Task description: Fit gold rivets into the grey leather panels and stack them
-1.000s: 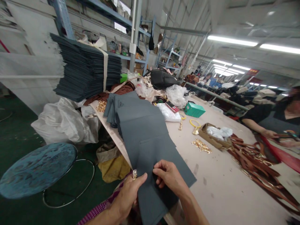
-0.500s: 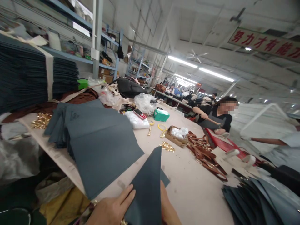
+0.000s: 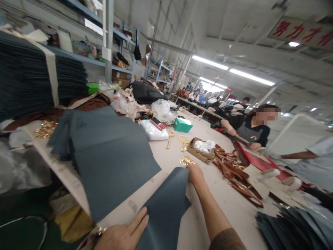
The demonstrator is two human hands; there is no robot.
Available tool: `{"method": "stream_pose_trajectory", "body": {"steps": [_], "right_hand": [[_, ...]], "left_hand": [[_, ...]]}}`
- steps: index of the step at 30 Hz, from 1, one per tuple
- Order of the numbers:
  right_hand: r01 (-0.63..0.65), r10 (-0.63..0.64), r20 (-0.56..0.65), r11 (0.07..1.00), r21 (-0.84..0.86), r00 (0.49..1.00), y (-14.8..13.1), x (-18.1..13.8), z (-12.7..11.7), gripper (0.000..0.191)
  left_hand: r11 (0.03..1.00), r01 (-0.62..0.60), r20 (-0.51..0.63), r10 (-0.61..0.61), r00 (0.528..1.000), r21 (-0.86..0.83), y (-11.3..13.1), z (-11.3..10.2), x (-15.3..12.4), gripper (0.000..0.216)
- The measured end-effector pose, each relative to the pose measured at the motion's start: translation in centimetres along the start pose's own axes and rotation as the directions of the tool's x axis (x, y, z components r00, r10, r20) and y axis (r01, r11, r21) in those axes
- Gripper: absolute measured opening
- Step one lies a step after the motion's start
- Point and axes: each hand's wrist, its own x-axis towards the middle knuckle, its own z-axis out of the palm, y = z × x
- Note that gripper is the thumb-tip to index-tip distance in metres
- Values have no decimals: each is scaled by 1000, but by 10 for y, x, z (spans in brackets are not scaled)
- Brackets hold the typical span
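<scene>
A dark blue-grey leather-like panel (image 3: 163,205) lies folded at the near edge of the table. My left hand (image 3: 125,231) holds it by its left edge, two fingers stretched along the surface and the thumb out of sight. Further out, my right hand (image 3: 195,175) reaches past the panel's far corner to a small heap of gold metal fittings (image 3: 186,160). Its fingertips are at the near side of the heap, mostly hidden by the back of the hand. To the left lies a stack of matching panels (image 3: 114,156).
More gold fittings (image 3: 46,129) lie at the table's left edge. Beyond the heap stand a cardboard box (image 3: 201,152) with white wrapped items and a green box (image 3: 182,125). Brown straps (image 3: 234,173) and dark pieces (image 3: 283,225) lie right. A co-worker (image 3: 257,126) holds a wooden-handled tool.
My right hand has left the panel's right side and moved forward to the gold fittings. My left hand stays on the panel. The view has shifted slightly left.
</scene>
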Motion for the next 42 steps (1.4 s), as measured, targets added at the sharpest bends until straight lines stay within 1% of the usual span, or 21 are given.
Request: {"method": "stream_pose_trajectory", "body": {"steps": [1,3,5,7,9,11,12,13,14,15,16,17,18,20,21,23,25,30,37,40,42], "right_hand": [[-10,10,21,1000,-4,1000,-1,3,2,19],[-33,33,58,999,-5,998,-2,9,6,18],[-59,58,87,998,9,995,2,15,7,18],[-85,81,96,995,42,992,9,16,1,18],[-121,115,70,989,89,991,18,10,-11,22],[-155,156,6,976,151,988,22,-7,-27,32],[-159,174,-43,958,238,984,20,-19,-34,38],[-140,180,-80,921,364,980,15,-34,-40,42],[-103,170,-88,857,506,981,6,-50,-44,45],[-65,134,-61,770,635,989,-6,-67,-45,46],[-46,69,-1,680,731,998,-21,-85,-45,44],[-54,-22,86,620,783,996,-38,-101,-42,39],[-72,-124,186,613,787,975,-55,-115,-37,34],[-68,-274,330,668,741,903,-84,-134,-26,23],[-38,-321,363,701,713,875,-95,-140,-21,19],[40,-378,378,750,660,845,-110,-143,-15,17],[92,-398,382,783,615,834,-115,-141,-14,17],[126,-404,435,832,540,805,-118,-132,-19,16],[126,-383,506,874,469,773,-128,-123,-16,15],[57,-315,553,900,433,771,-131,-119,-16,12],[-42,-245,624,912,407,742,-131,-116,-16,9]], "left_hand": [[1000,-9,75,7,997,25,7,-12,1,80],[999,-1,178,-6,984,37,18,-34,4,82],[1000,15,219,-17,976,14,23,-47,7,83],[1000,25,213,-23,977,-9,23,-51,6,81],[1000,21,183,-17,983,-21,22,-48,4,77],[999,0,140,5,990,-33,21,-42,1,72],[999,-16,117,20,993,-41,20,-40,1,70],[998,-31,93,35,995,-51,19,-38,0,67],[997,-44,74,49,996,-60,19,-37,0,65],[996,-58,59,62,996,-67,18,-37,0,63],[995,-72,47,76,996,-75,17,-37,0,60],[993,-85,38,88,995,-83,17,-38,0,58],[991,-94,33,97,995,-92,16,-40,0,55],[989,-97,29,101,994,-112,16,-43,0,50],[988,-92,31,97,995,-123,16,-45,0,47],[987,-81,34,87,996,-136,16,-46,0,44],[986,-85,30,91,995,-141,17,-46,-1,43],[987,-85,4,86,996,-137,16,-42,-1,42],[987,-107,-11,106,994,-122,16,-43,-1,38],[986,-114,-19,112,993,-123,16,-40,-1,38],[986,-108,-28,105,994,-124,16,-37,0,39]]}}
